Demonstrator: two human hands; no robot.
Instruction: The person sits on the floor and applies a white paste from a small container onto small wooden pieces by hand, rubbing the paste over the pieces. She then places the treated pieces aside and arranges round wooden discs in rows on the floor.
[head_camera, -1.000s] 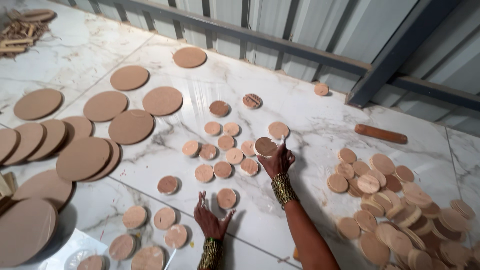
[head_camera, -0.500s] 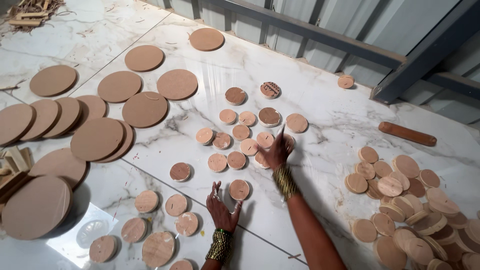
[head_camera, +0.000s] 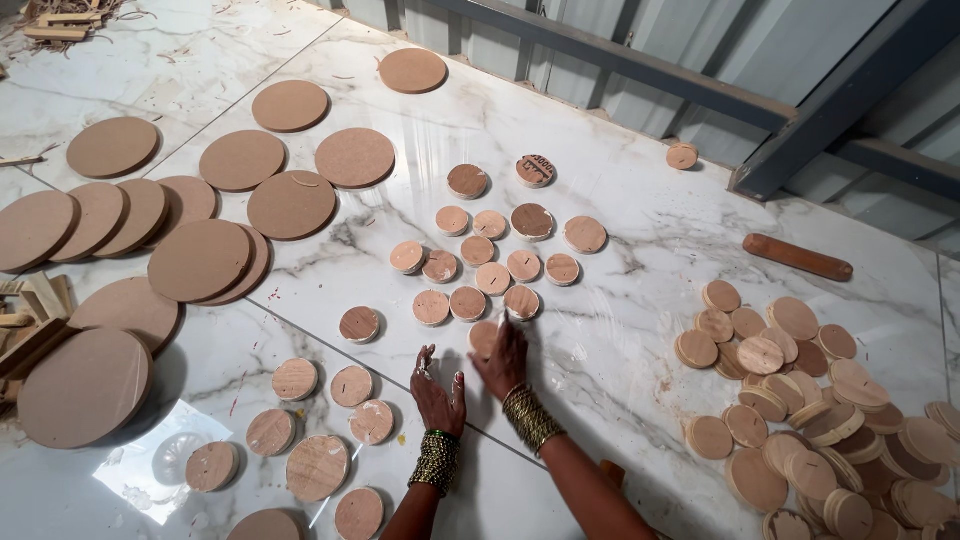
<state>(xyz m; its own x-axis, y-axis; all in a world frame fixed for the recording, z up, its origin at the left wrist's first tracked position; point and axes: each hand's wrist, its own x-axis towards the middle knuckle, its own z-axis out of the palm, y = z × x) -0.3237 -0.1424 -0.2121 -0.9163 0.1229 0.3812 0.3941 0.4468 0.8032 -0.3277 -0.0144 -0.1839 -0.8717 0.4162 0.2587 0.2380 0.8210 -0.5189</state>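
My right hand (head_camera: 508, 362) lies over a small round wooden disc (head_camera: 484, 337) on the white marble floor (head_camera: 620, 240), fingers curled on it. The disc sits just in front of a cluster of small discs (head_camera: 478, 250) laid flat in rows. My left hand (head_camera: 437, 388) rests flat on the floor beside the right one, fingers apart and holding nothing. Both wrists wear gold bangles. More small discs (head_camera: 352, 386) lie to the left of my left hand.
Large brown round boards (head_camera: 200, 260) overlap at the left. A heap of small wooden discs (head_camera: 800, 400) lies at the right, with a wooden stick (head_camera: 797, 257) beyond it. Corrugated metal wall and a steel beam (head_camera: 830, 110) run along the back. Wood offcuts (head_camera: 30, 310) lie at the left edge.
My right hand has drawn back from the far right of the disc cluster to its near edge, a disc under it. My left hand stays flat on the floor.
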